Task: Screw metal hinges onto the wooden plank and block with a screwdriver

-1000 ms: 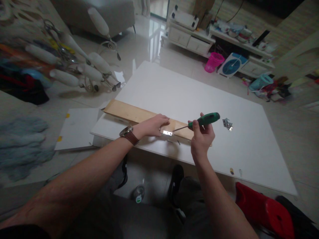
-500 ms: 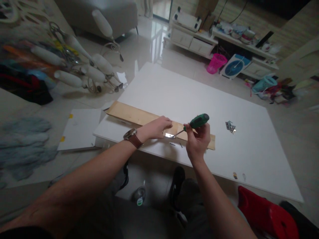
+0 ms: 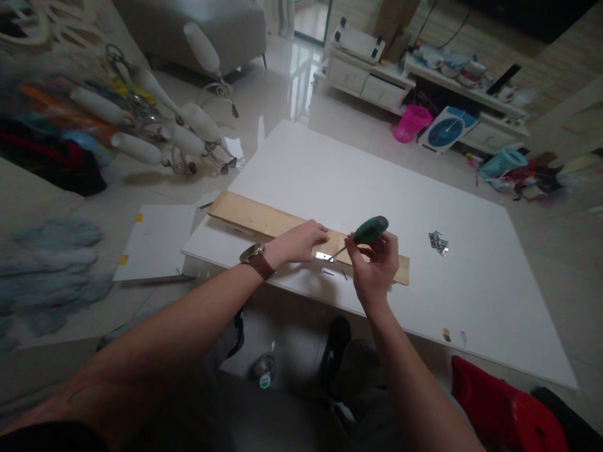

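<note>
A light wooden plank (image 3: 264,219) lies across the near edge of a large white board (image 3: 377,201) on the floor. My left hand (image 3: 301,242), watch on the wrist, presses down on a small shiny metal bracket (image 3: 324,256) on the plank, fingers curled over it. My right hand (image 3: 374,267) grips a green-handled screwdriver (image 3: 367,231), its tip meeting the bracket. Two small screws (image 3: 335,274) lie on the board just in front of the plank.
More metal brackets (image 3: 438,243) lie on the board to the right. A smaller white panel (image 3: 155,242) sits left of the board, a white chandelier (image 3: 160,129) behind it. A red stool (image 3: 499,402) is at lower right, a bottle (image 3: 264,369) between my legs.
My right hand lowered and moved left, bringing the screwdriver tip down onto the bracket. My left hand stayed on the bracket. The view shifted slightly.
</note>
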Motion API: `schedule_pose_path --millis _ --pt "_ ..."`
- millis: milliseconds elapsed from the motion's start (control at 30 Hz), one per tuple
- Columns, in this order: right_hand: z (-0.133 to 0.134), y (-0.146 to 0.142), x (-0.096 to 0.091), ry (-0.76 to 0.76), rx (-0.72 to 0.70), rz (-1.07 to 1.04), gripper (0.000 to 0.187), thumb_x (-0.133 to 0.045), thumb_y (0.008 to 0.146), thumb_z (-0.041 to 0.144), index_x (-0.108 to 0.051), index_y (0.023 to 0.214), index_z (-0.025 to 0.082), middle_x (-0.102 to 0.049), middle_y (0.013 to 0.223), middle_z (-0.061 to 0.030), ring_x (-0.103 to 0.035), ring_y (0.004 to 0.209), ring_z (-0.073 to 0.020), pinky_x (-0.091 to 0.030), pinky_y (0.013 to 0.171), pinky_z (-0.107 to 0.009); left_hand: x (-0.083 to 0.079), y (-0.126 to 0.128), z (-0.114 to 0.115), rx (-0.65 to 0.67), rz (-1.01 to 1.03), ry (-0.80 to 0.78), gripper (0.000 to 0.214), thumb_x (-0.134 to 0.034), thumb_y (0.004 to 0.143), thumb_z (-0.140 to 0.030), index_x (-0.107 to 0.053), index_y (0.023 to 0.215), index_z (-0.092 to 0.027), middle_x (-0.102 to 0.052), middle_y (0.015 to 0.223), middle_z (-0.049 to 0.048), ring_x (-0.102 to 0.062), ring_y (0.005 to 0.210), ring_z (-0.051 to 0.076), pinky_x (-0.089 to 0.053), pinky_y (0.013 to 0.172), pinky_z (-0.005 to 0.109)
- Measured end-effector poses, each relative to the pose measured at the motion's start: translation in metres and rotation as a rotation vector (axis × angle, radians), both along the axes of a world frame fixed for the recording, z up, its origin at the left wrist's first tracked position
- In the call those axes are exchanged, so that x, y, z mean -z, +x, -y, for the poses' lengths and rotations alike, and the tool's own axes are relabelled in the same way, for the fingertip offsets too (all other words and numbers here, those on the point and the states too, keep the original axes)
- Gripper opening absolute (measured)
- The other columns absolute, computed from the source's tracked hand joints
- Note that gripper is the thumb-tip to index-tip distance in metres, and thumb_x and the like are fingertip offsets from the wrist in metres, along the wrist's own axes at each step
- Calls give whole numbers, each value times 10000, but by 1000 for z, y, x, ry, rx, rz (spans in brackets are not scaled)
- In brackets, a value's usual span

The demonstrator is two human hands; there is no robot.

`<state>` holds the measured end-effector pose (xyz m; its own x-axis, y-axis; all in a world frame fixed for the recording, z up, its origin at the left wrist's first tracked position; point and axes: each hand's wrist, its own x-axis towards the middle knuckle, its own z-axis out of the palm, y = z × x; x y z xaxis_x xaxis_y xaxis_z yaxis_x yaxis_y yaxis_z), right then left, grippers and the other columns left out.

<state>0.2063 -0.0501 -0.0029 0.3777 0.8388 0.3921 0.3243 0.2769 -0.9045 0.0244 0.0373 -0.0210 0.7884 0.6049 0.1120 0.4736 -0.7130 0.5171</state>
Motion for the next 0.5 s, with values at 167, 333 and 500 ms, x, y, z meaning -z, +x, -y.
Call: schedule_pose_path --millis 167,333,500 --pt "0 -1 -1 13 -36 -1 393 -857 791 279 -641 1119 272 -767 991 14 -782 886 -182 -678 728 -324 1 -1 0 0 10 -6 146 -639 788 -42 -652 828 -182 -715 1124 125 -638 1116 290 -534 993 416" --pt "1 -3 -4 5 -56 -7 411 -832 797 246 -630 1155 262 -805 1022 -6 -805 921 -201 -693 754 -344 2 -1 0 1 23 1 160 -607 783 -25 -628 784 -183 -701 1070 121 -644 1078 275 -538 965 396" --pt "2 -5 -3 10 -64 -30 410 -816 811 244 -612 1167 261 -811 1030 -15 -808 938 -208 -693 773 -355 4 0 0 4 34 22 169 -605 772 -18 -620 789 -185 -696 1032 104 -637 1004 257 -538 915 383"
